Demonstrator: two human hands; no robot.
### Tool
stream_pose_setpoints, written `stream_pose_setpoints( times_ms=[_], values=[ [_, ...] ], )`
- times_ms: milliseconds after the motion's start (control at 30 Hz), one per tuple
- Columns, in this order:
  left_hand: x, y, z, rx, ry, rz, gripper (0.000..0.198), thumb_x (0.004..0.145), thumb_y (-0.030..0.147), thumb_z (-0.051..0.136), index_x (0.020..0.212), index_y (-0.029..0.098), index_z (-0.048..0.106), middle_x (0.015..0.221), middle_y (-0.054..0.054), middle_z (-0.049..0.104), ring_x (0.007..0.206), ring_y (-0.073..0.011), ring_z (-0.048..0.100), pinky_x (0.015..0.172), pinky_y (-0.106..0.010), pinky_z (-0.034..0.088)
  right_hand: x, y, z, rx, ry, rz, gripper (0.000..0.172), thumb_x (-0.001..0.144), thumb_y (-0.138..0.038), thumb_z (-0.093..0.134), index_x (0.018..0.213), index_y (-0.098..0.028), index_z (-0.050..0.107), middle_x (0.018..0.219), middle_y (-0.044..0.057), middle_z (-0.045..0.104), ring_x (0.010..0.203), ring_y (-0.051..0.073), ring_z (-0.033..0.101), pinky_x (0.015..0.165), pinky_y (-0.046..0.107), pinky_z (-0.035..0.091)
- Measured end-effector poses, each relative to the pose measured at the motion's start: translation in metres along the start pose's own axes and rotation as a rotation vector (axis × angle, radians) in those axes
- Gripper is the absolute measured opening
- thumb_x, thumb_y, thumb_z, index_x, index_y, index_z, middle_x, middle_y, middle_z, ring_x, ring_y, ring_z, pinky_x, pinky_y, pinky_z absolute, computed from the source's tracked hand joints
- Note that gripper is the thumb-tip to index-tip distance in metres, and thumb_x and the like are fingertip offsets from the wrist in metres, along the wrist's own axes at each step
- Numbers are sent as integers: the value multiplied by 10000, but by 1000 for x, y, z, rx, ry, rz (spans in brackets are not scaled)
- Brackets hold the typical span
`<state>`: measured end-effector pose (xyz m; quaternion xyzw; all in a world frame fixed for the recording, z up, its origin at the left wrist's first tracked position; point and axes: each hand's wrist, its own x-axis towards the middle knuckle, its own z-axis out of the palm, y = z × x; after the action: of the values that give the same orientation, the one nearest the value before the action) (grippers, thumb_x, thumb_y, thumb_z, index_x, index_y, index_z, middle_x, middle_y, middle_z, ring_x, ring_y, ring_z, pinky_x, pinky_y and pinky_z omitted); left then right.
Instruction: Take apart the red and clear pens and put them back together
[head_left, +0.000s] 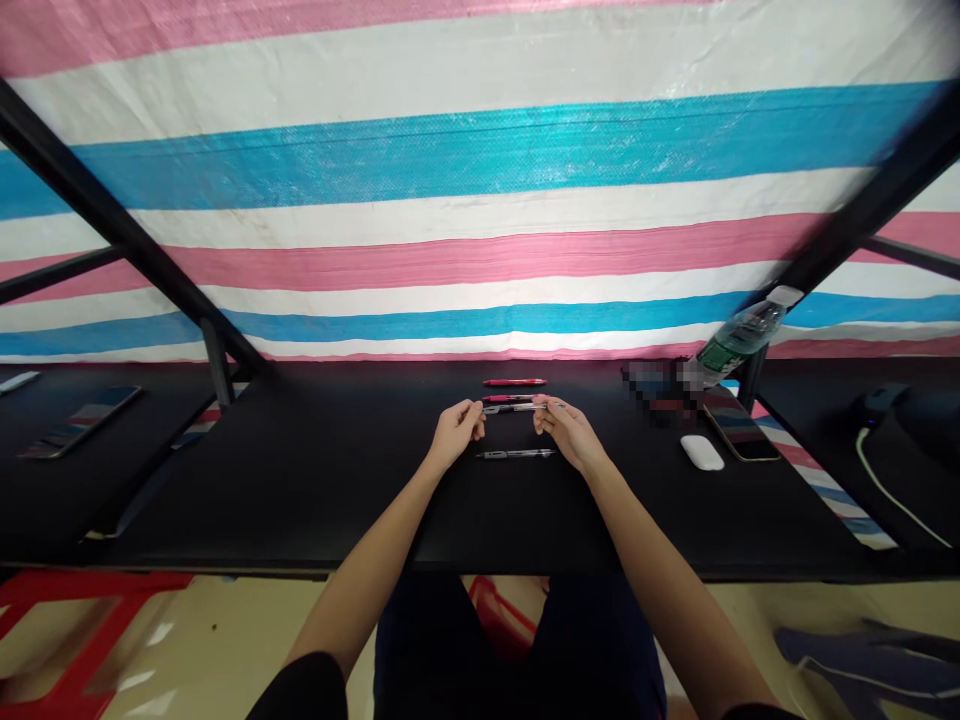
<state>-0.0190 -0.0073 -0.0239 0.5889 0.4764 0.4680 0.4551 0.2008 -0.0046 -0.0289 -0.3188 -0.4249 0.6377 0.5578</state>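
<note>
Between my hands a clear pen with dark parts (511,408) lies level from left to right. My left hand (456,432) pinches its left end, and my right hand (568,432) pinches its right end. Just behind it a pink-red pen (514,398) rests on the black table (330,480), partly hidden at its right by my fingers. Farther back lies a red pen (514,382), roughly parallel. Nearer to me, a second clear and dark pen (516,454) lies on the table, apart from both hands.
To the right are a white rounded case (702,452), a phone (741,425) and a tilted water bottle (739,340), beside a blurred-out patch. Striped sheeting (480,240) hangs behind the table. Black metal posts (142,250) slant at both sides. Another phone (90,420) lies on the left table.
</note>
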Motion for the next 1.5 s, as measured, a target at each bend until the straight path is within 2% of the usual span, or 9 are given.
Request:
stream_pose_setpoints(
  times_ms=[133,200,267,433,867,1033,1233,1367,1500],
  values=[
    [1,0,1,-160,51,5,282,807,438,629,832,160,582,699,-23,625,571,-112,558,498,-229,419,4,1,-6,25,200,-55,245,762,-412,683,833,-178,688,628,-5,527,558,114,475,487,261,373],
    [2,0,0,-214,89,-16,262,794,400,648,872,158,585,708,-22,621,578,-113,563,501,-230,429,6,0,-9,59,297,-68,228,743,-402,683,788,-179,672,602,-19,494,529,102,447,465,251,352],
    [3,-1,0,-229,116,-35,242,783,370,656,872,155,585,692,-19,615,568,-110,560,500,-229,429,8,-2,-10,90,339,-67,217,729,-392,682,775,-181,665,599,-24,485,522,97,439,459,246,351],
    [3,-2,-1,-166,135,-72,209,765,334,657,844,154,587,669,-16,614,554,-110,560,485,-224,417,8,-1,-10,123,328,-33,210,708,-370,694,781,-175,661,605,-23,488,534,99,454,453,236,352],
    [3,-4,-1,-84,136,-42,212,783,356,637,848,160,590,665,-12,612,542,-108,553,492,-227,414,8,1,-12,132,251,50,213,726,-384,694,799,-191,643,624,-22,496,557,110,470,476,249,377],
    [6,-9,-3,-77,175,-35,224,770,369,647,845,167,587,668,-7,613,538,-109,557,484,-224,403,9,4,-14,73,233,51,227,732,-402,676,819,-194,649,636,-17,506,564,119,484,495,258,397],
    [6,-10,-8,70,246,14,159,825,334,572,855,179,583,646,11,580,538,-98,530,506,-219,400,8,2,-12,89,239,67,239,728,-401,694,819,-183,656,630,-23,512,553,104,484,500,249,400],
    [6,-7,-7,-33,237,-9,175,811,341,593,851,171,578,625,17,567,512,-91,502,506,-224,398,7,1,-11,121,231,66,246,722,-400,710,820,-180,660,633,-29,513,562,96,491,499,237,396],
    [5,-4,-5,-244,206,-107,217,735,316,670,829,159,555,704,-17,627,566,-99,548,533,-231,419,6,0,-13,112,210,46,245,737,-412,699,843,-195,657,653,-22,537,588,113,519,514,248,414]
  ],
)
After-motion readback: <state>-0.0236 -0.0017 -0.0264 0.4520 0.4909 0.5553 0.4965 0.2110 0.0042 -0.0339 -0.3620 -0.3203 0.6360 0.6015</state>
